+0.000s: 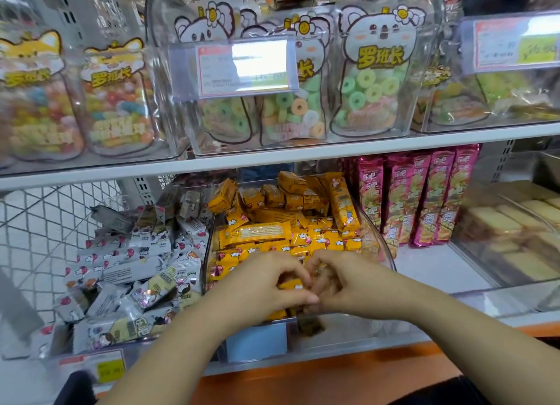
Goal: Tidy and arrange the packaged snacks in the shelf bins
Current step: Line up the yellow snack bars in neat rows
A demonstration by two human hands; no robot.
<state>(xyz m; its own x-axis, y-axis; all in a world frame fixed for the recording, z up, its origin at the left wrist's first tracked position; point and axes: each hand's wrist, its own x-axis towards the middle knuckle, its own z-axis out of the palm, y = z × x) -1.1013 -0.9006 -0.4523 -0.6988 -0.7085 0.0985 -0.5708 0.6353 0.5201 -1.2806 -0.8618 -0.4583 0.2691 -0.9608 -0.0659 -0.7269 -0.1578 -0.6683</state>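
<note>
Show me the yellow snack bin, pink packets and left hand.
yellow snack bin [382, 247], head view, clear right wall.
pink packets [422, 198], head view, middle packet's front.
left hand [259, 286], head view, back of hand.

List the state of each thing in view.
Yellow packets: heaped loose, disordered.
Left hand: grips some at the front.
Right hand: fingers curled on the same packets.
Grey packets: jumbled heap.
Pink packs: upright, in a row.
Koala bags: upright.

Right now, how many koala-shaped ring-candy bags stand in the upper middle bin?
3. Left koala bag, partly behind the price tag; middle koala bag, beside it; right koala bag, farthest right. Others may be hidden behind these.
</note>
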